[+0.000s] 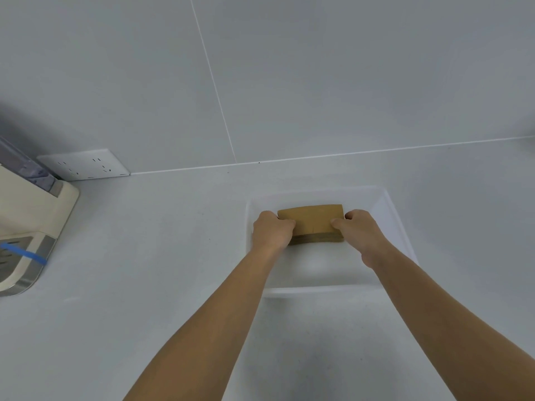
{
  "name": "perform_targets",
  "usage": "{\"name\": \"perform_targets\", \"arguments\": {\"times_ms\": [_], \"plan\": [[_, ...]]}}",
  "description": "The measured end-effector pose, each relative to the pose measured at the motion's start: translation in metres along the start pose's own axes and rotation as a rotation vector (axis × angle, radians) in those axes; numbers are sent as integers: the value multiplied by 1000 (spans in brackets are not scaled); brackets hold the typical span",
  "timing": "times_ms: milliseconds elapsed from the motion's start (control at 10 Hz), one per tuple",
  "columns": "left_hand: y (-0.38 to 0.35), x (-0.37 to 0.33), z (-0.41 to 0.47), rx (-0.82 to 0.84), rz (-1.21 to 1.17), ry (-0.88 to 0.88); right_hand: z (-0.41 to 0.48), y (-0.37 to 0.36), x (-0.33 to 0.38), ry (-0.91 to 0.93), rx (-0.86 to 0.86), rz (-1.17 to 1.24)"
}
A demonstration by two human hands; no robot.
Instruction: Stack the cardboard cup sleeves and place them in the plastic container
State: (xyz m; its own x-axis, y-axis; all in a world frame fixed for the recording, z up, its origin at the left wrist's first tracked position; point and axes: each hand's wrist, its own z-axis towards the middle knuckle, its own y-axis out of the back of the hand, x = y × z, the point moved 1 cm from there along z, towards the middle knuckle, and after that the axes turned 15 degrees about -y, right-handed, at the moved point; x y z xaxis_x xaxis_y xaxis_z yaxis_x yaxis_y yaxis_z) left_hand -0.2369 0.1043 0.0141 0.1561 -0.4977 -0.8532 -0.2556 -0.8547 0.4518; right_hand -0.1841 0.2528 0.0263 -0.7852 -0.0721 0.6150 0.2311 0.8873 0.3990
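Holding the stack of cardboard sleeves (311, 224) at its two ends, the left hand (272, 231) and right hand (362, 233) grip it inside the plastic container (396, 224), right of frame centre. Best lowered level, released together so the edges stay aligned.

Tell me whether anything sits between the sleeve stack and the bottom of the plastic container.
Nothing visible does. The stack of sleeves is inside the plastic container, gripped at its ends by the left hand and right hand. The container's floor around it looks bare; whether the stack already rests on it cannot be told.
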Motion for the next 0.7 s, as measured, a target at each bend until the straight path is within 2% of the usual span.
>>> {"name": "perform_targets", "arguments": {"times_ms": [400,600,700], "plan": [[10,-5,-7,46,-89,-10,-3,10,-1,3,-3,33],[18,-19,-21,63,-141,-45,-7,27,-1,87,-53,51],[24,-31,-29,9,-79,-116,-17,38,-1,177,-97,49]]}}
